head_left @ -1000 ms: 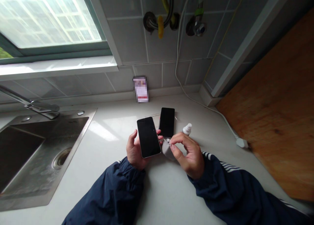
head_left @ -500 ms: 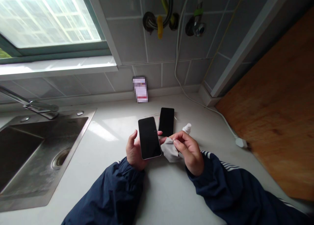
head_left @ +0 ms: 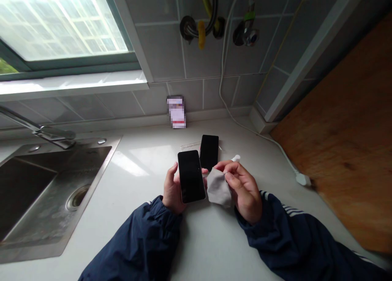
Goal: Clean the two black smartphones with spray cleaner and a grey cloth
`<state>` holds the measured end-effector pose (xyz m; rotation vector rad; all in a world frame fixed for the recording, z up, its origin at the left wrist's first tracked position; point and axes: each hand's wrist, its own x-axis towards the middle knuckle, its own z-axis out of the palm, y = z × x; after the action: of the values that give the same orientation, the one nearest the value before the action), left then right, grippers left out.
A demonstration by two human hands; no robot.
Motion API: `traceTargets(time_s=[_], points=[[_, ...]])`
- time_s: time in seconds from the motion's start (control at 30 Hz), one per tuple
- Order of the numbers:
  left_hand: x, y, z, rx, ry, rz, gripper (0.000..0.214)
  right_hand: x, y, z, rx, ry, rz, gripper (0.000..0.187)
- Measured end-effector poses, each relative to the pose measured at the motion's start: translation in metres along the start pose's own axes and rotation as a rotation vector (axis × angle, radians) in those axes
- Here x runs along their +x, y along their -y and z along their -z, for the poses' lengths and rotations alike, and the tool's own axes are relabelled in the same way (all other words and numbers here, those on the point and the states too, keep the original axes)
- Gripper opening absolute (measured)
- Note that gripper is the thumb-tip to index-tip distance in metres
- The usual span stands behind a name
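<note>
Left hand (head_left: pixel 173 187) doing what?

Gripping a black smartphone (head_left: pixel 191 176), screen up, above the table (head_left: pixel 208 248). Its long axis runs near 12 to 6, top leaning slightly toward 11.

And the right hand (head_left: pixel 245 191)?

Closed on a grey cloth (head_left: pixel 218 188) at the phone's 3 o'clock edge, possibly touching it. A second phone (head_left: pixel 209 151) lies at 1 o'clock.
</note>
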<state>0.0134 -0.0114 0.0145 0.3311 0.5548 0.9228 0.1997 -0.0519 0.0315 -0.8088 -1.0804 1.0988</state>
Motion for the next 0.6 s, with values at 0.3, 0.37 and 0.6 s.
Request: traceTargets(time_s=[0.3,0.37,0.6], points=[[0.004,0.001,0.008,-0.049,0.064,0.030,0.070,0.017,0.025,-0.029,0.065,-0.137,-0.120,0.012],[0.004,0.000,0.009,-0.047,0.075,0.026,0.069,0.031,0.037,-0.042,0.011,-0.134,-0.072,0.010],[0.005,0.002,0.007,-0.086,0.064,-0.041,0.063,0.044,0.039,-0.067,-0.343,0.243,0.247,0.005]])
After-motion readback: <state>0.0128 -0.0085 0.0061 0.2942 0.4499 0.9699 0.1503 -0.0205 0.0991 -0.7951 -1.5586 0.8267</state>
